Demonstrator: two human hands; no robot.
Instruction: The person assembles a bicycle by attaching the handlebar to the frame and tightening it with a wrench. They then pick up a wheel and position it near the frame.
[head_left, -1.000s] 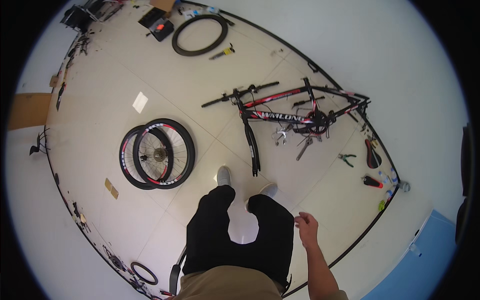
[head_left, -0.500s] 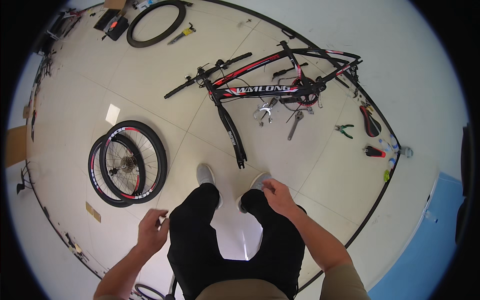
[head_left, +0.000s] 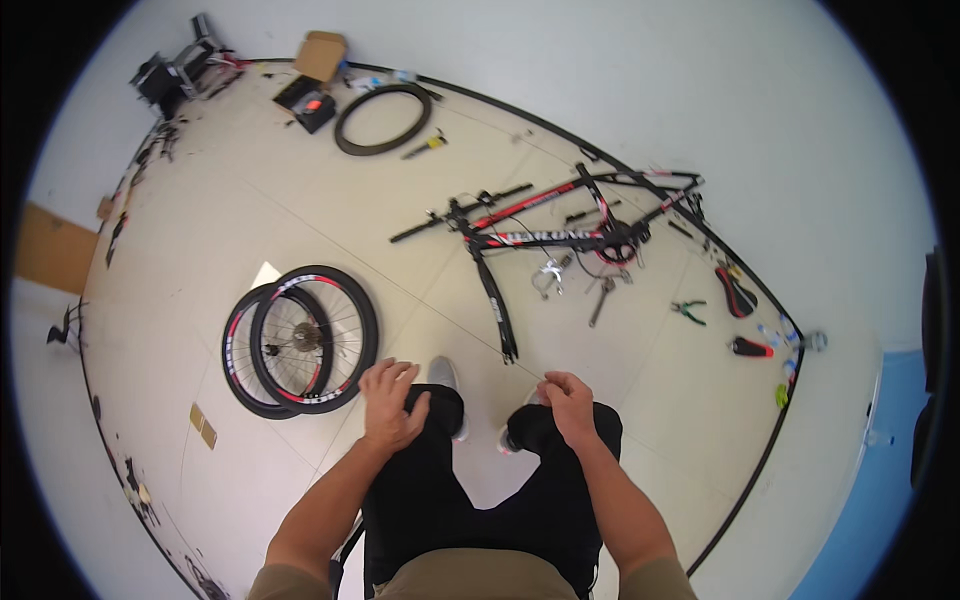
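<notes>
Pale tiled floor [head_left: 250, 220] fills the view, white wall behind. Since half a second ago both hands have come up from beside the thighs and now rest on the knees; the view has also swung, so the bike frame sits further right.

Left to right: two wheels [head_left: 300, 340] lie overlapped flat on the floor at 10 o'clock from the left hand [head_left: 392, 405], near but apart from it. Left hand fingers spread loose on the left knee, grasping nothing. Right hand [head_left: 570, 405] curled loosely over the right knee, also empty. Bike frame [head_left: 545, 235] lies on its side at 12 o'clock, well apart from both hands, fork pointing toward the shoes. Loose tyre [head_left: 383, 118] far off at 11 o'clock. Pliers [head_left: 688, 311] and a saddle [head_left: 735, 292] at 2 o'clock near the wall.
</notes>
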